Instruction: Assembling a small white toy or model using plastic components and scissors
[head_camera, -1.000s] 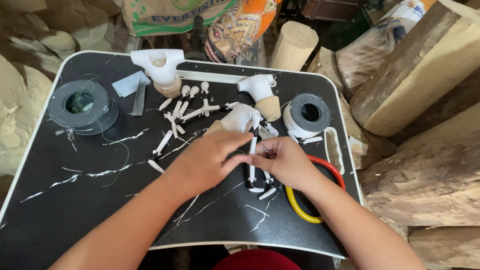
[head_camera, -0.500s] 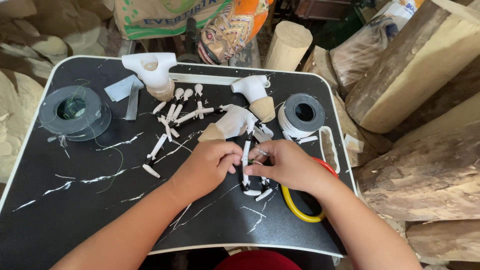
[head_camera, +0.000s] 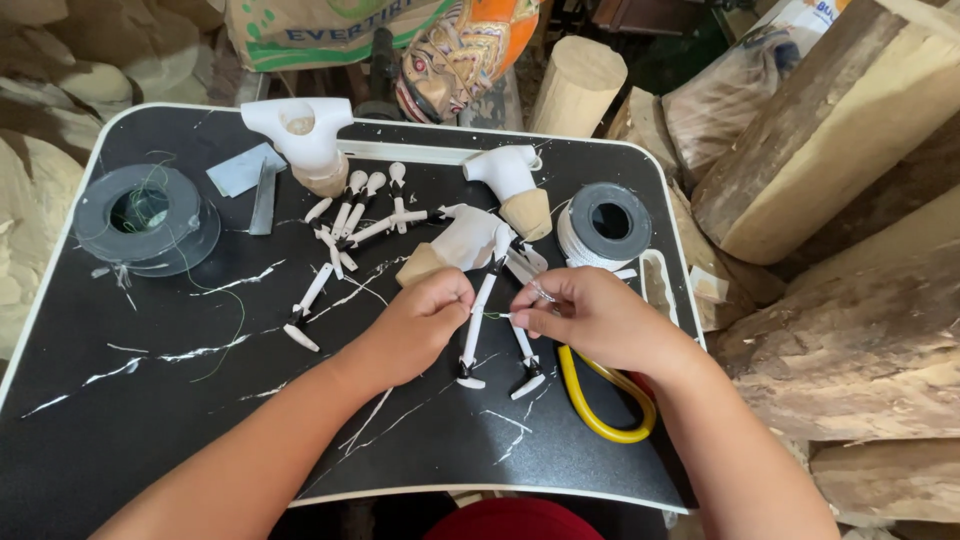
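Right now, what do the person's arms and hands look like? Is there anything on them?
Both arms are bare up to where the picture ends, with no sleeves in view. The left hand and the right hand wear no gloves, and no rings, watch or bracelet show. The nails that show look short and unpainted.

We are in a wood-carving workshop: beyond our hands, rough-sawn logs (head_camera: 850, 120) and wood blocks (head_camera: 860, 340) crowd the right side, a painted carved mask (head_camera: 465, 50) sits ahead, and the black worktop (head_camera: 150, 420) holds white carved puppet limbs (head_camera: 350, 215), torso pieces (head_camera: 305, 140) and spools (head_camera: 145, 215).
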